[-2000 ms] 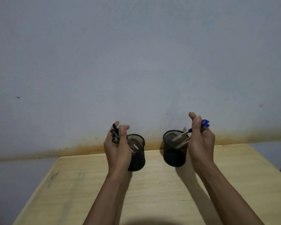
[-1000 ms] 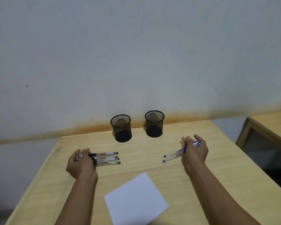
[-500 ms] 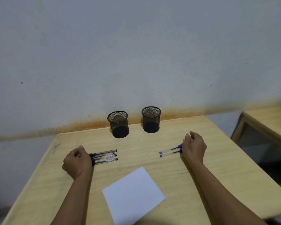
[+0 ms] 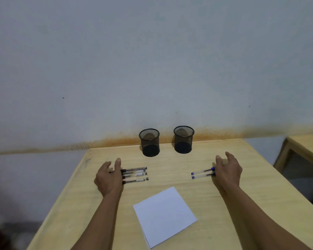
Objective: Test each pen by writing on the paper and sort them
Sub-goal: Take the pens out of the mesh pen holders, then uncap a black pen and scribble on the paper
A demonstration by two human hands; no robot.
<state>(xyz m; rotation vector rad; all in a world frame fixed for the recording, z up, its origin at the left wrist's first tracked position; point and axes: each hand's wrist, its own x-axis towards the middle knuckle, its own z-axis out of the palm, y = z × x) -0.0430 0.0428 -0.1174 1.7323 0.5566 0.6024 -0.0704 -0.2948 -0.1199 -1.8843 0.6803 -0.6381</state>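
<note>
Several black-capped clear pens (image 4: 135, 175) lie side by side on the wooden table (image 4: 170, 165), left of centre. My left hand (image 4: 107, 177) rests over their cap ends with fingers spread, gripping nothing. Two blue-capped clear pens (image 4: 202, 173) lie to the right. My right hand (image 4: 228, 170) hovers at their right ends, fingers apart. A white sheet of paper (image 4: 163, 215) lies near the front, between my forearms. Two black mesh pen cups, the left cup (image 4: 149, 142) and the right cup (image 4: 183, 139), stand empty at the back by the wall.
A grey wall with a rust-coloured stain line rises right behind the table. A second wooden table (image 4: 307, 147) stands to the right, across a gap. The table's left edge drops to the floor.
Both hands took the pens out of the cups, laid them on the table and have now opened, letting the pens go. The view tilted down, bringing the paper into sight.
</note>
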